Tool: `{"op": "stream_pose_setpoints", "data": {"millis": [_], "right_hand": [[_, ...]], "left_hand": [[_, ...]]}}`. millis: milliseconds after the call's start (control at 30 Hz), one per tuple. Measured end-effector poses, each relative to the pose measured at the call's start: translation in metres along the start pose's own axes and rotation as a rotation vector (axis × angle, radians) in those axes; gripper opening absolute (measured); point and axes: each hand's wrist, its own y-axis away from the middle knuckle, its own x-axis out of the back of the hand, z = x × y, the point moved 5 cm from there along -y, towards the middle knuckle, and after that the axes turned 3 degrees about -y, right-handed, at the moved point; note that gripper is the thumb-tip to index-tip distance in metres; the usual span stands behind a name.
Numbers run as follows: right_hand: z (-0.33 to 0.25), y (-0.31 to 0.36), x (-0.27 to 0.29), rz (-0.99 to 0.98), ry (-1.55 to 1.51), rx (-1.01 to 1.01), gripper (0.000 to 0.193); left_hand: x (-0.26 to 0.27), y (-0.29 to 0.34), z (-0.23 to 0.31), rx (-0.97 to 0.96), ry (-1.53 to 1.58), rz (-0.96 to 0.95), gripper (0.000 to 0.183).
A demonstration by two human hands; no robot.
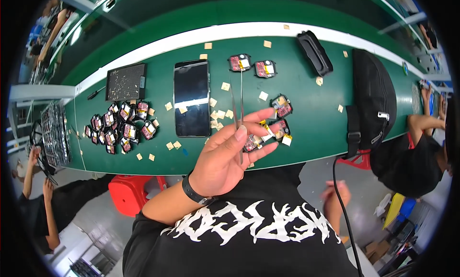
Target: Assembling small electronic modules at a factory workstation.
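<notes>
My left hand, with a dark band on its wrist, is raised over the table's near edge. Its thumb and fingers close on a pair of metal tweezers, whose two points stand apart and aim toward the far side. Beyond them in view lies a small black module with a red circuit board, beside a similar module. More such modules lie around my fingertips, partly hidden by them. My right hand is low at the right, off the table and blurred; its fingers cannot be made out.
A black phone-like slab lies left of centre among small beige squares. Farther left are a heap of modules and a dark tray. A black holder and a black bag occupy the right. Other people sit at both sides.
</notes>
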Motion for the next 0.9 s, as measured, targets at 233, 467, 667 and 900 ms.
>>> {"op": "stream_pose_setpoints", "data": {"millis": [233, 467, 667, 900], "right_hand": [[-0.161, -0.037, -0.166, -0.505, 0.055, 0.687, 0.043], [-0.184, -0.037, -0.208, -0.786, -0.492, 0.604, 0.029], [-0.161, -0.031, -0.198, -0.803, -0.403, 0.118, 0.021], [-0.155, -0.029, -0.214, -0.758, -0.36, 0.148, 0.025]], "left_hand": [[-0.017, 0.006, 0.002, -0.033, -0.451, -0.045, 0.036], [-0.006, 0.034, 0.008, -0.068, -0.203, -0.042, 0.066], [0.002, 0.047, 0.019, -0.108, -0.25, 0.092, 0.069], [-0.001, 0.037, 0.017, -0.113, -0.303, 0.032, 0.069]]}}
